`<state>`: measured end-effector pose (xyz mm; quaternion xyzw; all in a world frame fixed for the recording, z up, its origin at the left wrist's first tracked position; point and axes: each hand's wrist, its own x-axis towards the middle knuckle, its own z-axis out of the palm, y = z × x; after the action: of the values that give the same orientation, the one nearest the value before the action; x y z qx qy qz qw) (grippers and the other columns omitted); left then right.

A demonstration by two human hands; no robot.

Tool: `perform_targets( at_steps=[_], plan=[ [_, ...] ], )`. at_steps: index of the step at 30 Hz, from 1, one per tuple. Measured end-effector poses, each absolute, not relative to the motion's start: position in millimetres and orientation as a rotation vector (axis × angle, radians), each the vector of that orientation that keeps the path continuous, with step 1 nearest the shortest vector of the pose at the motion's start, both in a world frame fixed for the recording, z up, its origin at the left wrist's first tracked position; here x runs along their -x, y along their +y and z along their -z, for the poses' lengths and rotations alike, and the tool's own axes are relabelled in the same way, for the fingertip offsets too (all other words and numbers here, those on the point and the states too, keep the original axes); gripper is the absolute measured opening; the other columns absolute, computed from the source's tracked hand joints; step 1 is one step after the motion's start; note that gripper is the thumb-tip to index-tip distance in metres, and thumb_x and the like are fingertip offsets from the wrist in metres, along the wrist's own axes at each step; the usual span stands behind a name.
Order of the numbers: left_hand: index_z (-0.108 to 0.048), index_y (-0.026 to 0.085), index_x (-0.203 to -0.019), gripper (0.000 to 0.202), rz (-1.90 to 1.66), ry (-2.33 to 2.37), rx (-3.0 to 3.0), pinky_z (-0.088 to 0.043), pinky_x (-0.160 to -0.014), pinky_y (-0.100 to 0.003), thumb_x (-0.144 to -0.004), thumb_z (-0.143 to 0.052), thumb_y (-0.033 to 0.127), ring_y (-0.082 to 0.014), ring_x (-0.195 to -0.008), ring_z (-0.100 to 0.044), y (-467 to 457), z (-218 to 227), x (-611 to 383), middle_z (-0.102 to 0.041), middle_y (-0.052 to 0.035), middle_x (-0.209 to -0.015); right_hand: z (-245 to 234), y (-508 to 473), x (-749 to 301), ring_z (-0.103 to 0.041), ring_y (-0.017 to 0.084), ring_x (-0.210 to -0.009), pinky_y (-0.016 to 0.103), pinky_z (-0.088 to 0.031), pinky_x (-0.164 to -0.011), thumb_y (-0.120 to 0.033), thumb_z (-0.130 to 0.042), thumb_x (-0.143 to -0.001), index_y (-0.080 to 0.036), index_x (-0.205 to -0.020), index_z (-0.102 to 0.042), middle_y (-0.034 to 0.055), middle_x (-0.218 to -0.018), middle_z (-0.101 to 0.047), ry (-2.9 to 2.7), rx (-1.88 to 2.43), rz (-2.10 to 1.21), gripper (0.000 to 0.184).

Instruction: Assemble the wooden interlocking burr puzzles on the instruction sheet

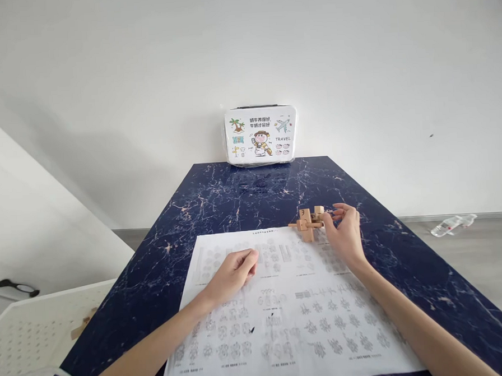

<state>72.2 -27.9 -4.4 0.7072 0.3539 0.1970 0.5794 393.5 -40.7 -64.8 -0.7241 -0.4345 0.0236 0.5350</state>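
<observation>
A wooden interlocking puzzle [307, 225] of light brown notched blocks, one marked with a dark "3"-like sign, sits at the far edge of the paper sheet. Its right end is between the thumb and fingers of my right hand [344, 231], which hides part of that side. My left hand [237, 272] rests on the sheet as a loose fist, apart from the puzzle, with nothing showing between its fingers. Under both forearms lies the large white instruction sheet [284, 332], printed with rows of small assembly diagrams.
The sheet lies on a dark blue marbled table [218, 206]. A white cartoon-printed case [262, 136] stands at its far end by the wall. Lower left is a white perforated surface [14, 335] with wooden pieces [82, 327]. Clear plastic bottles [450, 226] lie on the floor at right.
</observation>
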Motion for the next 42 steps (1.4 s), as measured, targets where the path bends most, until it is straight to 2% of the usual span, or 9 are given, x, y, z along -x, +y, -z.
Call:
perform_targets(
  at_steps=[5, 10, 18, 25, 32, 35, 36, 39, 42],
  plan=[
    [-0.041, 0.021, -0.071, 0.049, -0.457, 0.838, -1.665, -0.025, -0.053, -0.027, -0.108, -0.041, 0.052, -0.0098, -0.052, -0.027, -29.4, 0.6, -73.7, -0.035, 0.005, -0.063, 66.7, -39.0, -396.5, -0.063, 0.028, -0.096, 0.04, -0.047, -0.084, -0.05, -0.052, -0.098, -0.019, -0.109, -0.06, 0.0126, -0.104, -0.067, -1.108, 1.78, -0.163, 0.034],
    [-0.041, 0.021, -0.07, 0.049, -0.447, 0.846, -1.674, -0.026, -0.054, -0.027, -0.107, -0.041, 0.054, -0.01, -0.052, -0.028, -29.7, -0.3, -75.0, -0.037, 0.0046, -0.063, 66.2, -39.0, -398.1, -0.066, 0.028, -0.081, 0.038, -0.045, -0.077, -0.056, -0.051, -0.099, -0.02, -0.105, -0.064, 0.0095, -0.09, -0.074, -1.116, 1.817, -0.2, 0.038],
    [-0.04, 0.021, -0.071, 0.05, -0.446, 0.847, -1.677, -0.025, -0.053, -0.027, -0.107, -0.04, 0.056, -0.01, -0.052, -0.026, -29.4, 0.9, -74.6, -0.034, 0.0055, -0.062, 50.4, -45.0, -392.6, -0.072, 0.029, -0.087, 0.038, -0.05, -0.075, -0.063, -0.047, -0.102, -0.019, -0.117, -0.062, 0.014, -0.102, -0.077, -0.988, 1.714, -0.123, 0.049],
    [-0.041, 0.021, -0.071, 0.051, -0.442, 0.855, -1.686, -0.024, -0.053, -0.027, -0.106, -0.041, 0.056, -0.0096, -0.052, -0.027, -29.1, 1.9, -74.9, -0.036, 0.0052, -0.062, 39.1, -54.0, -373.4, -0.073, 0.028, -0.095, 0.04, -0.055, -0.079, -0.053, -0.048, -0.107, -0.021, -0.129, -0.056, 0.0132, -0.108, -0.075, -1.11, 1.463, -0.027, 0.04],
    [-0.047, 0.021, -0.078, 0.045, -0.499, 0.866, -1.699, -0.029, -0.054, -0.027, -0.107, -0.045, 0.056, -0.0111, -0.054, -0.031, -30.2, 3.6, -73.9, -0.037, 0.0056, -0.064, 29.7, -77.5, -330.1, -0.067, 0.026, -0.085, 0.041, -0.055, -0.075, -0.037, -0.049, -0.108, -0.025, -0.122, -0.056, 0.0108, -0.103, -0.071, -1.534, 1.344, 0.057, 0.019],
    [-0.053, 0.023, -0.102, 0.027, -0.625, 0.905, -1.791, -0.041, -0.062, -0.027, -0.102, -0.058, 0.05, -0.013, -0.065, -0.045, -34.2, 2.7, -75.5, -0.051, 0.0022, -0.083, 31.1, -84.4, -314.7, -0.067, 0.027, -0.087, 0.043, -0.055, -0.078, -0.029, -0.048, -0.109, -0.025, -0.126, -0.054, 0.012, -0.107, -0.071, -1.711, 1.221, -0.001, 0.018],
    [-0.053, 0.024, -0.113, 0.029, -0.672, 0.914, -1.84, -0.045, -0.067, -0.028, -0.098, -0.064, 0.046, -0.0144, -0.072, -0.051, -35.7, 3.0, -76.1, -0.055, -0.0004, -0.094, 32.1, -85.8, -311.2, -0.067, 0.028, -0.09, 0.044, -0.055, -0.079, -0.028, -0.047, -0.109, -0.025, -0.128, -0.053, 0.0127, -0.109, -0.071, -1.752, 1.194, -0.022, 0.019],
    [-0.041, 0.031, -0.142, 0.067, -0.782, 0.872, -1.982, -0.052, -0.087, -0.037, -0.087, -0.079, 0.037, -0.0236, -0.105, -0.06, -39.4, 5.4, -77.8, -0.055, -0.0092, -0.13, 34.3, -88.5, -304.8, -0.067, 0.028, -0.094, 0.044, -0.055, -0.08, -0.025, -0.046, -0.11, -0.026, -0.13, -0.051, 0.0128, -0.112, -0.07, -1.847, 1.14, -0.11, 0.021],
    [-0.033, 0.035, -0.153, 0.083, -0.793, 0.808, -2.039, -0.048, -0.106, -0.048, -0.087, -0.083, 0.037, -0.0306, -0.13, -0.053, -40.1, 7.3, -78.7, -0.048, -0.0113, -0.149, 34.6, -90.7, -301.7, -0.067, 0.026, -0.092, 0.041, -0.054, -0.078, -0.023, -0.047, -0.11, -0.025, -0.128, -0.052, 0.0107, -0.108, -0.07, -1.913, 1.102, -0.213, 0.019]
  ],
)
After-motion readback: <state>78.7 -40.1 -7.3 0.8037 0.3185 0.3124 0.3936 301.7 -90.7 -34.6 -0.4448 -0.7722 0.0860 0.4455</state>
